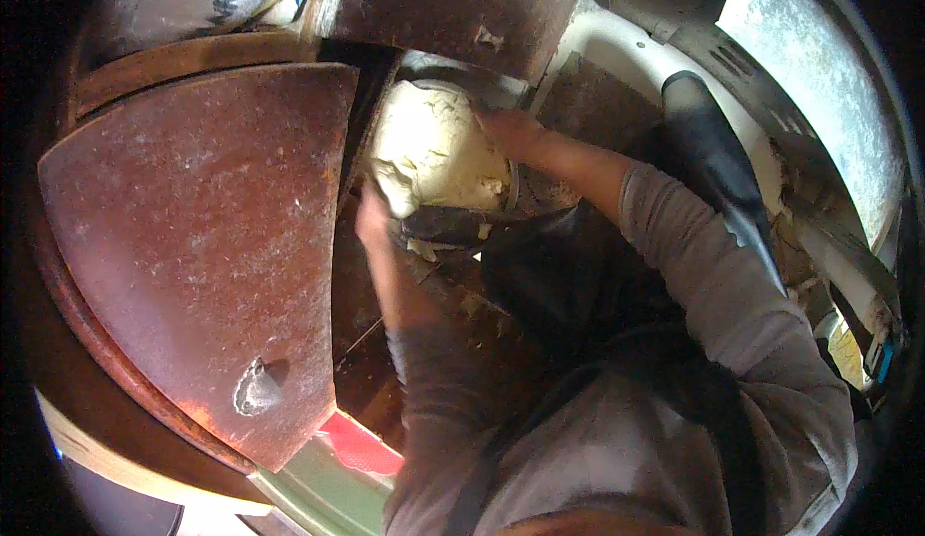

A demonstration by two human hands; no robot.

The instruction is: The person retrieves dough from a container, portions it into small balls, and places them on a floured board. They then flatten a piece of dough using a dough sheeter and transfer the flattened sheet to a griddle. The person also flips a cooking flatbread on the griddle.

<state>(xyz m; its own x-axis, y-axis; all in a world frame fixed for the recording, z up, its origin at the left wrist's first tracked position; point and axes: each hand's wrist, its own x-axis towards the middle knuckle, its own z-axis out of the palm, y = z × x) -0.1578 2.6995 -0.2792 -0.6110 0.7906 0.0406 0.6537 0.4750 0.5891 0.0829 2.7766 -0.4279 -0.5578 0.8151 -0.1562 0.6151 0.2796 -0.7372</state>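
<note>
A large mass of pale dough (433, 142) sits in a round metal-rimmed container at the upper middle. At its lower left edge is my left hand (373, 214), beside a folded flap of the dough; the fingers are blurred and partly hidden. My right hand (506, 131) lies at the dough's upper right side, its fingertips in shadow. Whether either hand grips the dough cannot be made out. Below the dough shows a dark block-like part (448, 225).
A wide reddish-brown panel (209, 232) stands at the left, with a pale patch near its bottom. Another brown panel (448, 1) hangs over the container's far side. A white curved frame (614, 30) and a black tapered part (712, 131) are at the right.
</note>
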